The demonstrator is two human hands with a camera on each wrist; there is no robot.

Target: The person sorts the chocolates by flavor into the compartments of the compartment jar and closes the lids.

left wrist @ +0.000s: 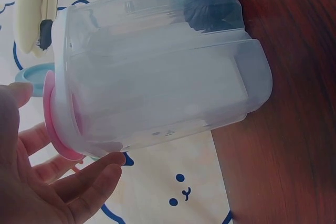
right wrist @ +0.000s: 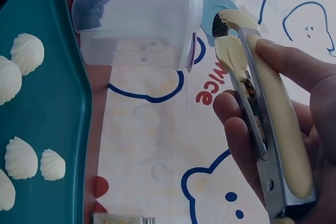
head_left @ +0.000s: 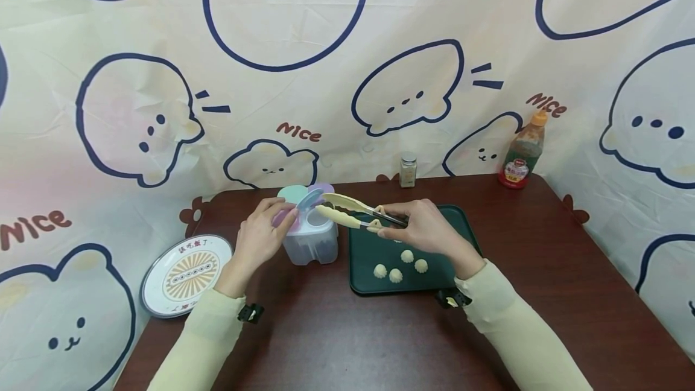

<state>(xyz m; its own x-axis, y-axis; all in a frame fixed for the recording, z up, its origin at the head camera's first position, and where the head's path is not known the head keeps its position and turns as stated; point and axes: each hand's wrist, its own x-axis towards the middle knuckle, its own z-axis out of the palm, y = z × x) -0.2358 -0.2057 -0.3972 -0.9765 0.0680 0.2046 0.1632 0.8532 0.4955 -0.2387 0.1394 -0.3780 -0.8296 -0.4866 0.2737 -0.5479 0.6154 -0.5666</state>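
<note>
A translucent lidded container [head_left: 312, 246] stands on the table, its raised blue lid [head_left: 311, 199] tilted up over a round opening. The left thumb touches this lid in the left wrist view, while that left hand [head_left: 260, 231] has its other fingers spread beside the pink lid [left wrist: 50, 114]. Yellow-tipped tongs [head_left: 347, 210] are gripped by the right hand [head_left: 431, 228], their tips over the opening. A small dark ridged piece [right wrist: 219, 26] shows between the tips; I cannot tell what it is. Inside the container, a dark ridged lump [left wrist: 212, 13] lies at the bottom.
A green tray [head_left: 374, 285] right of the container bears several white shell-shaped pieces [head_left: 407, 256]. A round plate [head_left: 157, 285] is at the left edge. At the back stand a small jar [head_left: 408, 171] and a sauce bottle [head_left: 522, 155], before a patterned cloth.
</note>
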